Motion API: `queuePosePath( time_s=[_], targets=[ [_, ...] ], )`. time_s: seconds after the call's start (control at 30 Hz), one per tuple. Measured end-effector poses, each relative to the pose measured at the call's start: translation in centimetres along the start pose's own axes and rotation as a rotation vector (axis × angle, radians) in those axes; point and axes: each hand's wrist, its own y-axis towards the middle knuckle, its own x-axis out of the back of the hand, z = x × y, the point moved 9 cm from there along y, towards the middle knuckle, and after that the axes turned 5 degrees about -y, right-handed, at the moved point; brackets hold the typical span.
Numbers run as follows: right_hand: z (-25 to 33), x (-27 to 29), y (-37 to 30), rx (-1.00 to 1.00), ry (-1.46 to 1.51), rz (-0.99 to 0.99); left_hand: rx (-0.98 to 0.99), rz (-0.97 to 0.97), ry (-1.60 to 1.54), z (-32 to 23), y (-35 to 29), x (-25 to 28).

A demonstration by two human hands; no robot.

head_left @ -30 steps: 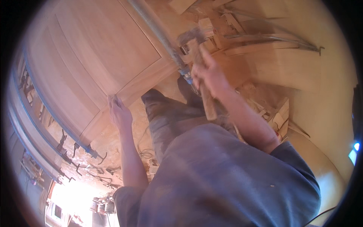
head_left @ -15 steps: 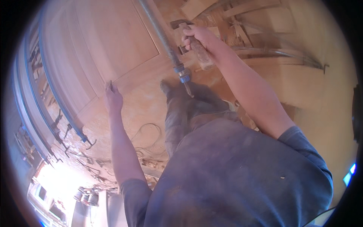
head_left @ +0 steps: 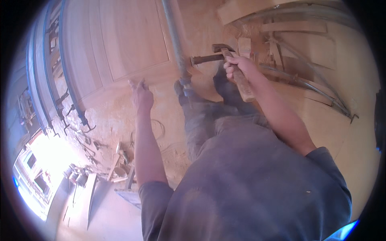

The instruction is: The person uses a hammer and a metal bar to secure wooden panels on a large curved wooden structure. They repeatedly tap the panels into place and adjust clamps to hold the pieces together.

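Note:
My right hand [head_left: 242, 66] is closed round the worn wooden handle of a hammer [head_left: 244, 87], its dark metal head just beyond my fingers. Close by, a dark bar with a round end [head_left: 207, 59] sticks out near the hammer head. My left hand [head_left: 142, 96] is raised beside the lower edge of a wooden panelled door [head_left: 130, 38]. Its fingers are apart, and I see nothing held in them. A long metal pipe clamp [head_left: 173, 42] runs along the door's right side, between my two hands.
Several long bar clamps [head_left: 66, 60] lie on the left, their handles pointing toward me. Tools and wood scraps [head_left: 118, 162] lie on the dusty floor at lower left, near a coiled cord [head_left: 159, 127]. More clamps [head_left: 305, 84] and boards [head_left: 295, 27] lie at right.
The view has shifted, so door and clamps appear further right. My left fingers, earlier pinched together around something dark and thin, are now spread. The hammer stays in my right hand, its handle pointing similarly.

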Motion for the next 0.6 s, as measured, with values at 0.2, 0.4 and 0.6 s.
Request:
queuePosePath(
  time_s=[0.2,0.4,0.6],
  targets=[
    [1.4,5.4,-1.6,-0.024,0.233,-0.091,0.013,0.002,-0.044,-4.8,-3.2,-1.7],
    [3.2,2.3,-1.1,0.072,0.045,0.010,0.077,0.011,-0.068,-6.5,-5.0,-2.5],
    [3.3,-4.6,-0.5,0.089,-0.171,0.045,0.009,-0.061,-0.078,-5.6,-4.9,-3.2]
  ],
)
